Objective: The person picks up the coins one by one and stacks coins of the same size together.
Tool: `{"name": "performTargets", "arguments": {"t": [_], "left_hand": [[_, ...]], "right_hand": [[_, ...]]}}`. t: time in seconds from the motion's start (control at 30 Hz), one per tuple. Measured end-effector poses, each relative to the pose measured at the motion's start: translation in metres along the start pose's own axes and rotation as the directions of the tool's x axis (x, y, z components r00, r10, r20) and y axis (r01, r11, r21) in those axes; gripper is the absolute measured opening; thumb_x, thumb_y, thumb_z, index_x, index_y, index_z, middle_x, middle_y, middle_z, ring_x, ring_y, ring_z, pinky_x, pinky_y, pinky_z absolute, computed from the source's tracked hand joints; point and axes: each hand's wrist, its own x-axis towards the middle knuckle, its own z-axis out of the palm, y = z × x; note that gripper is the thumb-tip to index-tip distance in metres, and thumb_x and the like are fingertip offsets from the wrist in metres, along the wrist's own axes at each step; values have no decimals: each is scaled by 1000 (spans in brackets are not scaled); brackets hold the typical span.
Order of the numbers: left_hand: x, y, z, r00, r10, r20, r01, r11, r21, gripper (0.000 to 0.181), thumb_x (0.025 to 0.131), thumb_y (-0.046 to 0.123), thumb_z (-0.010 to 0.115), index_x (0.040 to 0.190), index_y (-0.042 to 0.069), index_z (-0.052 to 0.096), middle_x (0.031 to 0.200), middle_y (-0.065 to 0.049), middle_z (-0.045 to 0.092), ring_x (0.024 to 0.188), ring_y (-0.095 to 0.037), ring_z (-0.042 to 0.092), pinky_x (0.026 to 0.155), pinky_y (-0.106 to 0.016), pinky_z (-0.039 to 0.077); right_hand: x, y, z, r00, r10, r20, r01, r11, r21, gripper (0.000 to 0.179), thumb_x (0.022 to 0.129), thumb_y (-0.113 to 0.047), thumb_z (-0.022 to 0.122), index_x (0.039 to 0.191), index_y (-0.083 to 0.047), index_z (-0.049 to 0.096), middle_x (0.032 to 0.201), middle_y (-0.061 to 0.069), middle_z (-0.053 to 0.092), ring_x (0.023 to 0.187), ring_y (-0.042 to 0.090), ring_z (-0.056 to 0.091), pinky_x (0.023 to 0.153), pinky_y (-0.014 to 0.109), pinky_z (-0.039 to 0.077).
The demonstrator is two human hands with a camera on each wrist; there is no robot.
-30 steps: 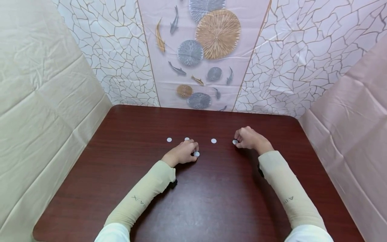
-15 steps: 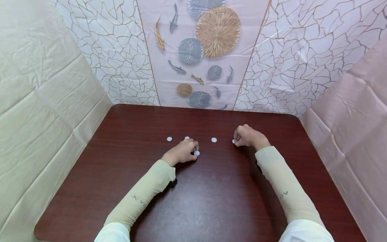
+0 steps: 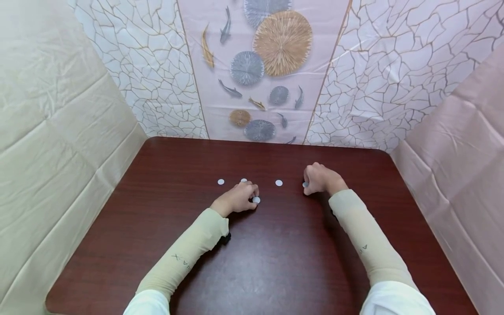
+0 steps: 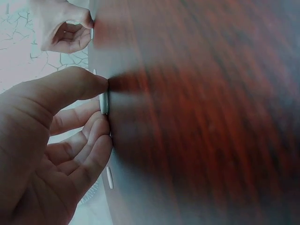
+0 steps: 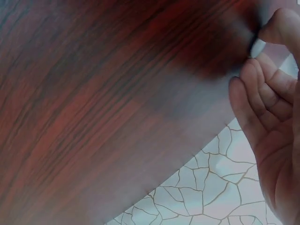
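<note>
In the head view, the near disc (image 3: 256, 200), white and round, was pinched between the thumb and fingers of the left hand (image 3: 237, 199), on that hand's right side. The right disc (image 3: 305, 184) was pinched likewise at the left side of the right hand (image 3: 320, 179), so that the two gripped discs were faced toward each other across the dark table (image 3: 252, 262). Between the hands, farther back than the near disc, the middle disc (image 3: 278, 183) was touched by neither, with slightly less gap left to the left hand. No long axis was offered by these round pieces. The half-hidden disc (image 3: 243, 180) was partly covered by the left knuckles; the outer disc (image 3: 221, 181) was seen beyond the left wrist.

In the left wrist view, the near disc was shown edge-on at the thumb's tip; whether it was lifted at all could not be told.

In the right wrist view, only part of the right disc was shown between thumb and fingers, close to the table.
</note>
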Motion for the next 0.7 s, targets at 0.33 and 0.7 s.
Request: {"name": "performTargets", "arguments": {"t": [0.33, 0.7], "left_hand": [[0, 1, 2, 1000, 0, 16, 0, 1000, -4, 22, 96, 18, 74, 114, 7, 67, 107, -8, 64, 94, -18, 58, 85, -33, 53], [1, 0, 0, 1000, 11, -6, -11, 1000, 3, 20, 94, 17, 76, 110, 8, 68, 103, -7, 64, 92, -17, 58, 83, -33, 52]], "right_hand": [[-2, 3, 8, 998, -57, -37, 55, 998, -39, 15, 72, -20, 75, 65, -16, 63, 62, -2, 57, 59, 15, 48, 59, 29, 42], [-11, -2, 2, 997, -74, -22, 74, 997, -26, 15, 75, -24, 79, 78, -15, 67, 74, 0, 66, 65, 15, 58, 65, 30, 49]]}}
